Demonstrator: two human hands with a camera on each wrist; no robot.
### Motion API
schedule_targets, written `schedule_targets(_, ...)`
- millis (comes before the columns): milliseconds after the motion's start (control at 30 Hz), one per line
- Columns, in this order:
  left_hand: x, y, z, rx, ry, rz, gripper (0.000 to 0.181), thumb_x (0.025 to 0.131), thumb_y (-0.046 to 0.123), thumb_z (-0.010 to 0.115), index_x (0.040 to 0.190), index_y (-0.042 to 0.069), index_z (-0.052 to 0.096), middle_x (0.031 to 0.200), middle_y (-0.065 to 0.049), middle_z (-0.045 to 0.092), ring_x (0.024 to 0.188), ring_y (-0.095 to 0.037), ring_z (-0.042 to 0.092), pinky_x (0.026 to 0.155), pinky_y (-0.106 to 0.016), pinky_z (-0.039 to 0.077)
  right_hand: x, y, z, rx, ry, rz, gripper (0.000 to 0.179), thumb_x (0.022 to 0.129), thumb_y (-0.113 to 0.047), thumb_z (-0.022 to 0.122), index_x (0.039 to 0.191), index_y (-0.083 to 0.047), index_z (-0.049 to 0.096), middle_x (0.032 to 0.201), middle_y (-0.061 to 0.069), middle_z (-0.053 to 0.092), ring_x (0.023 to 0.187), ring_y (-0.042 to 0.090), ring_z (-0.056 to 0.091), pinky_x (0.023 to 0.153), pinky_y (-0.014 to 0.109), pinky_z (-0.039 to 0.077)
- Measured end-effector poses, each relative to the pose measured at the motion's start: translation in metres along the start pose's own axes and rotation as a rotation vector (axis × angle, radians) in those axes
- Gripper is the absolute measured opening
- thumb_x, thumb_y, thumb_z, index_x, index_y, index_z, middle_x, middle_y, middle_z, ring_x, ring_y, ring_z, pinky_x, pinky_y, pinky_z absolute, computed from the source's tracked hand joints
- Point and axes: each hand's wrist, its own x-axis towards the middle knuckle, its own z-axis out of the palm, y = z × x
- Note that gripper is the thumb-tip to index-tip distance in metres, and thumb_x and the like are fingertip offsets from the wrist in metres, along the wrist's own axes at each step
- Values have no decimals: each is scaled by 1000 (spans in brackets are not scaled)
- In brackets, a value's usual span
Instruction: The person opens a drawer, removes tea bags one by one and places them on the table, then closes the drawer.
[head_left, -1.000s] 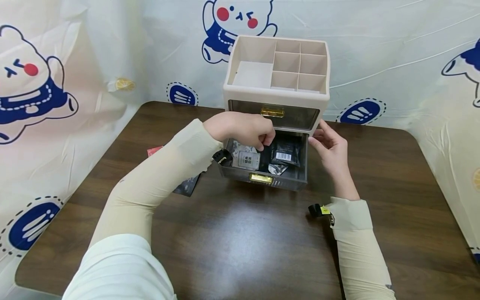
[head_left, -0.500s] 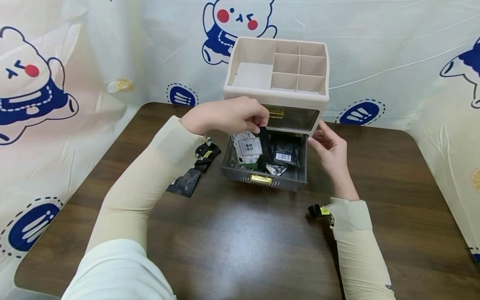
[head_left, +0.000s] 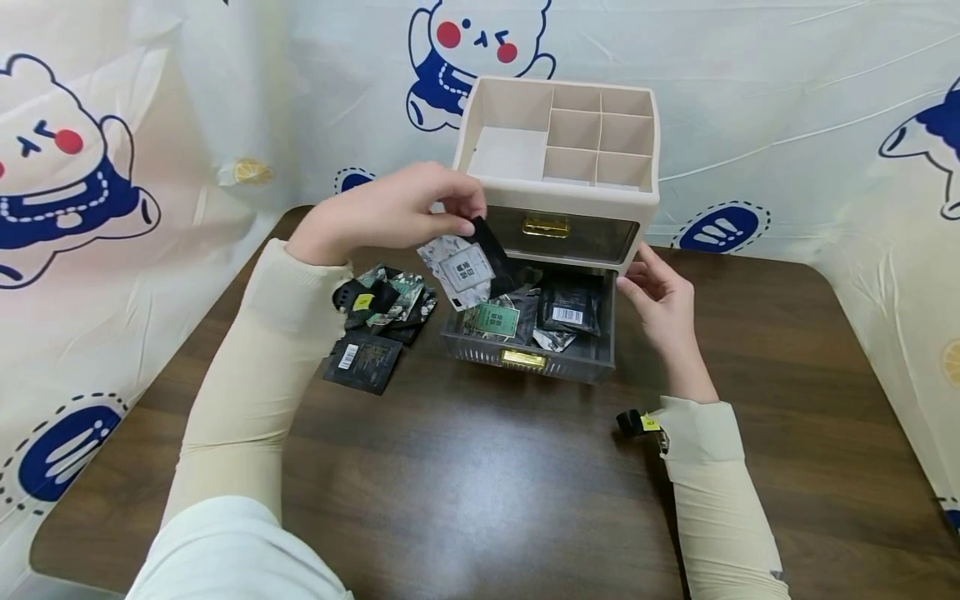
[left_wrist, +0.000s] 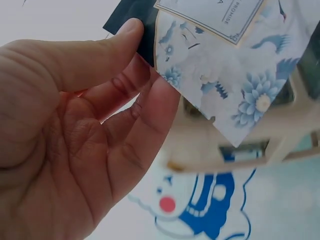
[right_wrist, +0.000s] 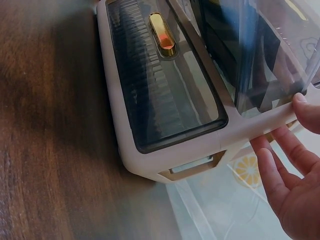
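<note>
My left hand [head_left: 408, 208] pinches a flat sachet [head_left: 467, 268] between thumb and fingers, above the left side of the pulled-out drawer [head_left: 570, 367]. In the left wrist view the sachet [left_wrist: 225, 80] shows white paper with blue flowers, a framed label and a black end under the thumb. More sachets lie in the drawer: one with a green label [head_left: 497, 320] and a black one with a barcode [head_left: 567, 304]. At the right side of the cream drawer organizer [head_left: 555, 192], my right hand [head_left: 663, 300] grips the edge, thumb in front, fingers along the side.
Several sachets [head_left: 365, 361] lie in a loose pile on the brown table [head_left: 465, 467], left of the organizer. The organizer's upper drawer [head_left: 585, 236] is closed, and divided compartments [head_left: 573, 129] form its top. A printed curtain [head_left: 750, 108] hangs behind.
My left hand has risen out of the drawer and moved left, lifting the white floral sachet with its black part. The green-labelled sachet beneath is now uncovered. My right hand stays in place.
</note>
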Motion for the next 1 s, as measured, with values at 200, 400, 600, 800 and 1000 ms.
schedule_targets(200,-29,-15,-9,-4,120,-42,7,99,5,57,101,3,64,97,-8,68,88,-17,60,77,-27,52,-1,0,2,7,-7,2,54,90,7,65,141,-7,54,92,-29,66,89,-2,62,81,11,50)
schedule_targets(400,-59,-30,-8,-30,272,-53,8,98,4,59,101,2,66,96,-7,69,85,-5,60,79,-16,45,-1,-1,2,1,-9,4,54,91,5,65,141,-10,54,93,-30,66,91,0,62,82,12,50)
schedule_targets(600,-82,-48,4,-193,377,-140,10,96,3,61,104,-1,65,93,0,65,79,-10,59,73,-15,47,-2,-1,1,-11,-6,17,54,92,4,64,142,-13,55,94,-30,66,92,-2,61,83,12,50)
schedule_targets(800,-99,-68,25,-297,442,-214,9,95,5,64,104,2,64,85,4,61,71,-13,55,63,-18,48,-3,-2,0,-13,4,25,54,92,4,64,142,-13,54,93,-30,66,92,-1,61,84,11,50)
schedule_targets(1000,-109,-87,43,-372,496,-227,9,95,3,63,103,3,63,80,4,57,65,-10,54,57,-20,51,-3,-4,0,-21,1,29,54,92,3,64,142,-13,53,93,-30,65,91,-1,61,84,11,49)
